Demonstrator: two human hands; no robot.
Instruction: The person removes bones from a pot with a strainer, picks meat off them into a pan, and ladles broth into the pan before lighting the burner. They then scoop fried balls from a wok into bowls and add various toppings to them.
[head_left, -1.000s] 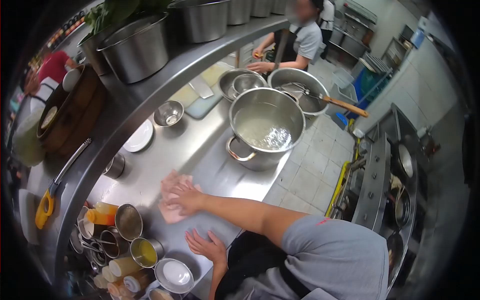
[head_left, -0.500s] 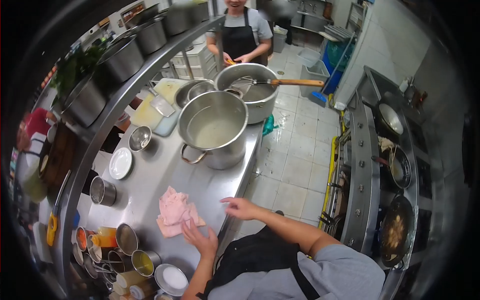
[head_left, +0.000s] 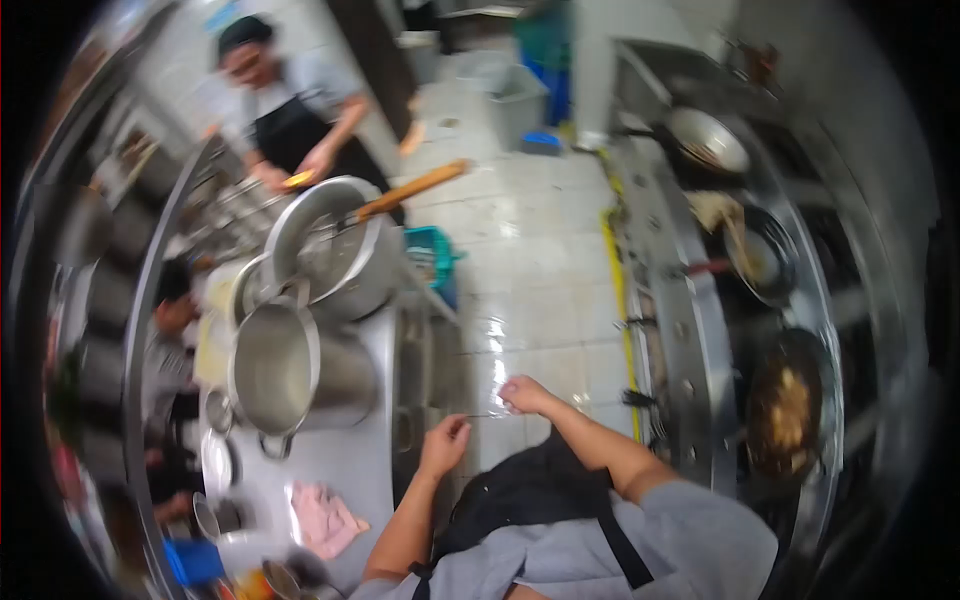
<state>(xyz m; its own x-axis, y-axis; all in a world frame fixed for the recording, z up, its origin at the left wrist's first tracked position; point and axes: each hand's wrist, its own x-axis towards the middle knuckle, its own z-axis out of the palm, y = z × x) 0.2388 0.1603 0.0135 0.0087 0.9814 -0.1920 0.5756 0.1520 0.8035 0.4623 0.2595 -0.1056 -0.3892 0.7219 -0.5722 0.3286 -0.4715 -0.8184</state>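
Observation:
My left hand [head_left: 446, 446] is just off the counter's edge, its fingers curled in, with nothing seen in it. My right hand [head_left: 525, 396] is over the floor to the right, fingers bent inward, somewhat blurred, with no object showing. The two hands are apart. A crumpled pale pink cloth-like piece [head_left: 325, 520] lies on the steel counter [head_left: 350, 450], left of my left forearm and touched by neither hand. Further up the counter stands a large steel pot [head_left: 345, 380]. Behind it is a wider pot [head_left: 370, 270] with a wooden-handled utensil [head_left: 415, 190] across its rim.
A co-worker [head_left: 290, 120] stands beyond the pots, holding something yellow. To the right runs a stove with several pans, one with browned food [head_left: 790, 410]. A yellow pipe [head_left: 618, 300] runs along its base. Tiled floor [head_left: 530, 270] lies between counter and stove.
My left hand has left the pink piece and moved right, off the counter, its fingers curling. My right hand has moved right, its pointing finger now bent. The view has turned rightward.

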